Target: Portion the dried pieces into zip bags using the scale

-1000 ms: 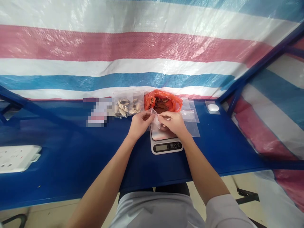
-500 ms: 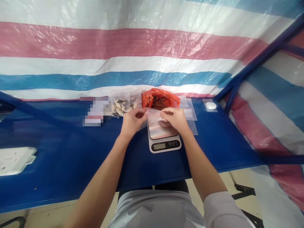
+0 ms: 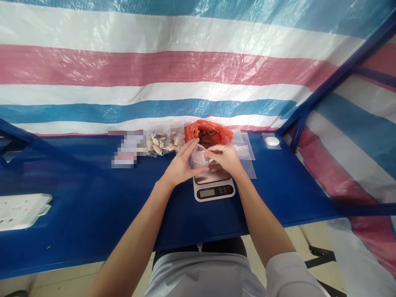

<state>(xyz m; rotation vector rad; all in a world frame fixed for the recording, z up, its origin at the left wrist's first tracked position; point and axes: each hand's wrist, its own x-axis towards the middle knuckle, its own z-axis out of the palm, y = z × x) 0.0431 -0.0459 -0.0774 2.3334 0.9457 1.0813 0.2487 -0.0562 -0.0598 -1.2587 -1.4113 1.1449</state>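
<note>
Plastic bag [image 3: 198, 155] | transparent, shiny | right fingers [image 3: 217, 148] pinching it | left fingers [image 3: 189, 149] spread alongside

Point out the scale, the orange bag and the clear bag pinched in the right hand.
Scale [image 3: 214, 192]: head view, front panel.
Orange bag [image 3: 226, 135]: head view, its right-hand wall.
Clear bag [image 3: 199, 156]: head view, its middle.

We've got red, white and blue stripes across the sheeting [image 3: 154, 68], deep blue on the table [image 3: 93, 206], blazing orange-red on the carrier bag [image 3: 227, 134], and here's our scale [image 3: 213, 184]: white, black panel [image 3: 217, 191]!
</note>
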